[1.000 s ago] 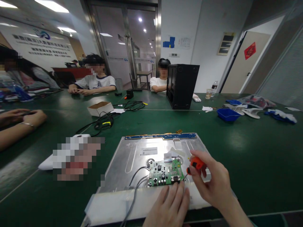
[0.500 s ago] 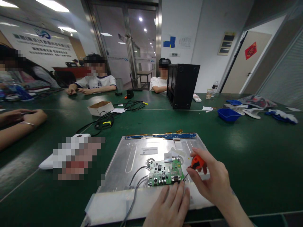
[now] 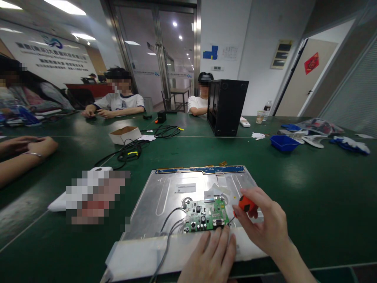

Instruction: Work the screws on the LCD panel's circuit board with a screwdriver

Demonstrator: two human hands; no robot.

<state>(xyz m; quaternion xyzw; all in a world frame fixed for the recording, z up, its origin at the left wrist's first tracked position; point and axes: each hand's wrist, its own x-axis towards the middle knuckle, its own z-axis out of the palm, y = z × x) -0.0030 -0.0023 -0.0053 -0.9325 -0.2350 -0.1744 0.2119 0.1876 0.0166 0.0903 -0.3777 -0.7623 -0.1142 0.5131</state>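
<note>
The green circuit board (image 3: 206, 214) lies on the metal panel (image 3: 147, 208) toward six o'clock on the surface (image 3: 309, 196); it looks light, stiff and fragile, best held by its edges; the right hand (image 3: 266, 224) has fingers clamped on the orange screwdriver (image 3: 246, 203) at the board's four o'clock; the left hand (image 3: 207, 255) has fingers outstretched, pinching nothing, by its five o'clock; the panel's label (image 3: 185, 188) is too small to read, the wall sign (image 3: 54, 54) blurred.

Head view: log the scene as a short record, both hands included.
Left hand: fingers extended, fingertips at the green circuit board's near edge
Right hand: holds an orange-and-black screwdriver, shaft angled toward the board's near right corner
Board position: on a silver metal panel, cables at its left
Panel's far edge: blue strip
Beyond: black case, blue tray, on the green table
</note>
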